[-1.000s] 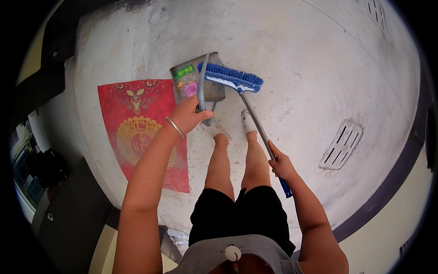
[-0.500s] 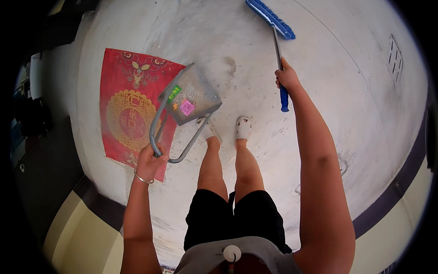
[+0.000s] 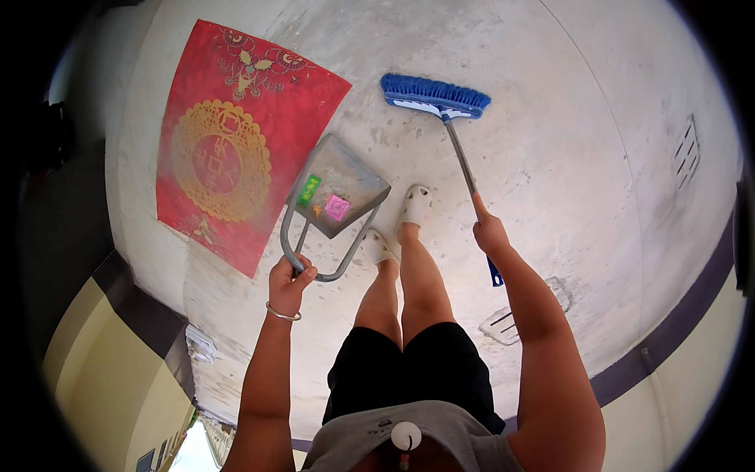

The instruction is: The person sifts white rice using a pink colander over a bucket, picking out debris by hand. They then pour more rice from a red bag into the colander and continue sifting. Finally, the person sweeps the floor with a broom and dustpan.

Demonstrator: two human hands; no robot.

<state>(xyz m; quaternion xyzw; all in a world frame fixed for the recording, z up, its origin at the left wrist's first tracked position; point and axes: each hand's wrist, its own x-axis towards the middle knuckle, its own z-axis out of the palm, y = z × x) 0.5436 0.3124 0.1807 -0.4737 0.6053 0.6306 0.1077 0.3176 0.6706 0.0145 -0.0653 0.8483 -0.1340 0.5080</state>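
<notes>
My left hand (image 3: 292, 282) is wrapped round the bent tube handle of a grey dustpan (image 3: 346, 169). Inside the pan lie a pink wrapper (image 3: 337, 208), a green wrapper (image 3: 309, 191), a small orange scrap and some dust. My right hand (image 3: 491, 235) grips the shaft of a broom (image 3: 439, 96) with blue bristles and a blue end grip. The broom head is in front of my feet, to the right of the dustpan, and the two are apart. Whether the bristles touch the floor I cannot tell.
A red mat (image 3: 291, 102) with gold patterns lies at the left, partly behind the dustpan. Slotted drain covers (image 3: 686, 153) are set in the grey floor (image 3: 566, 157). A dark skirting (image 3: 653, 350) runs along the right wall. My feet wear pale clogs (image 3: 415, 206).
The broom head has come nearer and to the left, its bristles now turned away from me. My feet have shifted in a step. The dustpan stays in my left hand.
</notes>
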